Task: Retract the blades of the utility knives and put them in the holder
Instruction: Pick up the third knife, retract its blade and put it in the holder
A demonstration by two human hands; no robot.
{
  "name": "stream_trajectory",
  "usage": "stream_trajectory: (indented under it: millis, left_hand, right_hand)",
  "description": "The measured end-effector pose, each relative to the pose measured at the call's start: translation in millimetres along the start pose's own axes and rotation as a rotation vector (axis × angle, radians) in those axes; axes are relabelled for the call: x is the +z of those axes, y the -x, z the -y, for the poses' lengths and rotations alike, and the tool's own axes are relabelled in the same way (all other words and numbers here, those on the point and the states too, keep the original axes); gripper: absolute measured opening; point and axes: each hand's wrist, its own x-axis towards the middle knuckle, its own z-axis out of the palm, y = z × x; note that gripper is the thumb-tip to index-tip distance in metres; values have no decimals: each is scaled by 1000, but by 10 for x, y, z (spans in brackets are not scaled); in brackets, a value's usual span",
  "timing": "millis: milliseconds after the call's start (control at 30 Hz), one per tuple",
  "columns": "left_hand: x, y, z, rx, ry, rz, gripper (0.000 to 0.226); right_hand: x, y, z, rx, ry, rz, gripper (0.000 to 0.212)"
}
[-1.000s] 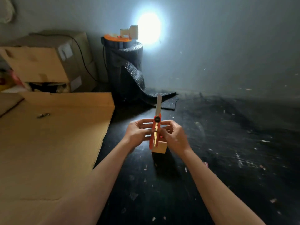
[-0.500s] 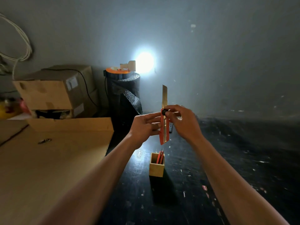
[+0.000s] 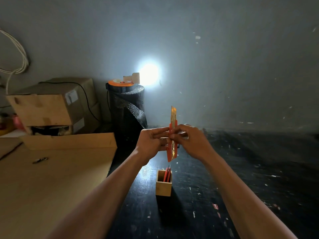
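Above the wooden holder (image 3: 163,186), well clear of its rim, both hands (image 3: 174,140) gripping an upright orange knife (image 3: 172,149), blade out

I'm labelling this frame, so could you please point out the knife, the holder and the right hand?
knife (image 3: 172,153): head view, orange handle below the fingers.
holder (image 3: 163,188): head view, front wall.
right hand (image 3: 193,142): head view, back of hand.

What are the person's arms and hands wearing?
Nothing that shows. The left hand and right hand are bare, with no gloves, rings or watch visible. Both forearms are bare right down to the bottom edge of the picture, so no sleeves can be seen.
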Motion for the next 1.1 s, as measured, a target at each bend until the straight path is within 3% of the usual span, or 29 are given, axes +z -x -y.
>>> stream_trajectory:
  millis: [567,1100]
  left_hand:
    - [-48,-122,17,-41,10,-62,35]
    - [-58,-145,-20,-67,-11,-94,39]
  right_hand:
    - [120,163,-140,-41,-96,92,29]
    - [146,155,-155,-55,-72,107,30]
